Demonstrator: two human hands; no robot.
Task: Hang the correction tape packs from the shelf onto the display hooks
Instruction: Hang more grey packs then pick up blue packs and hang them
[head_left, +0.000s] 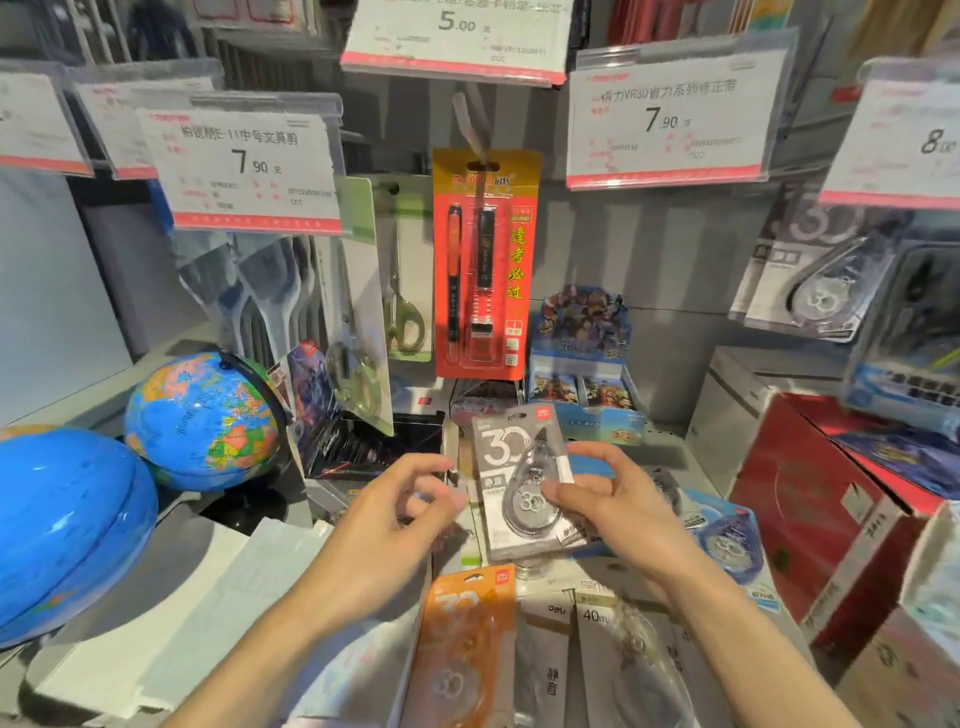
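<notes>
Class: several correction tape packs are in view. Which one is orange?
The orange pack lying on the shelf below the hands; the others are grey, white or blue.

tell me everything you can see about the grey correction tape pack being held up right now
The grey correction tape pack is a flat card with a large white "30" and a small red logo at its top, under a clear plastic blister holding a teardrop-shaped dispenser. It is upright, tilted slightly, above other packs lying on the shelf. The right hand pinches its right edge; the left hand is close beside it, not clearly touching.
</notes>
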